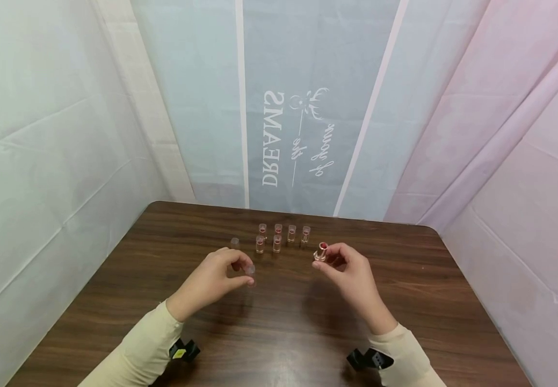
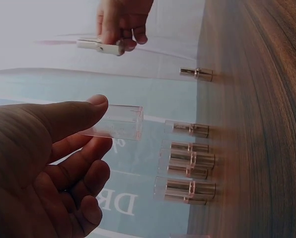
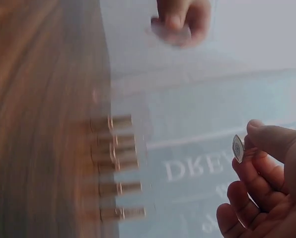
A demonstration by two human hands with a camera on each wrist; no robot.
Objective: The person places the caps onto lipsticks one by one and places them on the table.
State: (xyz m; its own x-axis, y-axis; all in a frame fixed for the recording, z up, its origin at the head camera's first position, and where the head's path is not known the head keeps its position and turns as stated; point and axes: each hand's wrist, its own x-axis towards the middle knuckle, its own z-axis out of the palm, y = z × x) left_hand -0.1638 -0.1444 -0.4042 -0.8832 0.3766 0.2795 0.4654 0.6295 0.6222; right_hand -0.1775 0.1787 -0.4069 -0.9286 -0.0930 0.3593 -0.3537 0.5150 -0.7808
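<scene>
My left hand (image 1: 213, 274) pinches a clear lipstick cap (image 2: 120, 121) between thumb and fingers, raised over the table. Across from it, my right hand (image 1: 351, 271) holds a gold lipstick tube (image 1: 321, 251) by thumb and fingertips, with a red tip showing at its top and no cap over it. The right wrist view catches the round labelled base of that lipstick (image 3: 238, 148) nearly end-on. Beyond both hands, several gold lipsticks (image 1: 277, 244) stand upright in two short rows, clear caps visible on most.
Another clear cap (image 1: 234, 243) sits on the brown wooden table (image 1: 279, 328), left of the rows and just beyond my left hand. Behind the table's far edge hangs a blue-grey curtain (image 1: 201, 107) with white lettering; pale fabric (image 1: 42, 134) encloses the sides.
</scene>
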